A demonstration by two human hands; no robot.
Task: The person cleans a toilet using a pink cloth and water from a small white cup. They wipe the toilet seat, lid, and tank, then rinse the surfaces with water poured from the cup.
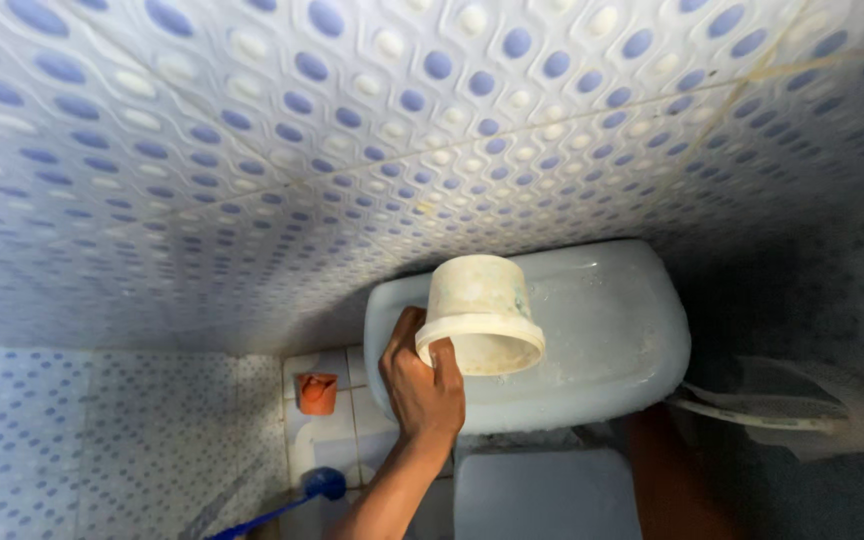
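Observation:
My left hand (420,385) reaches up from the bottom of the view and grips the rim of a cream plastic tub (480,312). The tub is stained and tilted, with its open mouth facing down towards me. It hangs just above the left part of a white toilet tank lid (612,330). My thumb lies over the rim and my fingers wrap behind it. What is inside the tub is hidden. My right hand is out of sight.
A wall of blue and white dotted tiles (352,150) fills the top and left. Below the tank is the closed toilet lid (544,495). A small orange cup (317,392) and a blue-handled brush (320,486) sit low left. A pale hose (752,415) runs right.

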